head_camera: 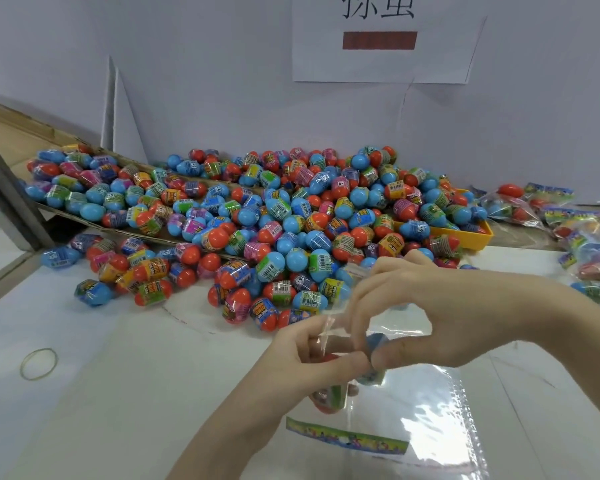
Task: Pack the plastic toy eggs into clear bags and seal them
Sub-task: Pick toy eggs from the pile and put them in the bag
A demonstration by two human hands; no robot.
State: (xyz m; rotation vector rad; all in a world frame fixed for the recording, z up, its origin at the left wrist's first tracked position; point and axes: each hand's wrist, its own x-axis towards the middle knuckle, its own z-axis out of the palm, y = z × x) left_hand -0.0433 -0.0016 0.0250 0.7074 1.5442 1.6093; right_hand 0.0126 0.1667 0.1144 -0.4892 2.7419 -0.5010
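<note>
Nearest to me, a printed header card (347,438) lay flat on the white surface (118,393), with the lower edge of a flat clear bag (440,403) over its right end. Just above these my two hands met over a small clear bag (329,336) that already had eggs in it; I could make out a red one and a blue one through the film, though most of them were hidden by fingers. My left hand (305,355) had its grip curled round the bag from below, thumb pressed across the top. My right hand (416,317) arched over from the right, its grip narrow, fingertips and thumb pinching the bag's mouth. Off to the left a rubber band (38,364) lay alone on the surface. Beyond my hands the loose heap of red and blue toy eggs (278,216) spread wide, spilling off a flattened cardboard sheet (94,223) on the left and covering most of a yellow tray (478,237) on the right. Filled bags (568,223) were piled at the far right. Farthest back, a paper sign (385,39) hung on the wall.
</note>
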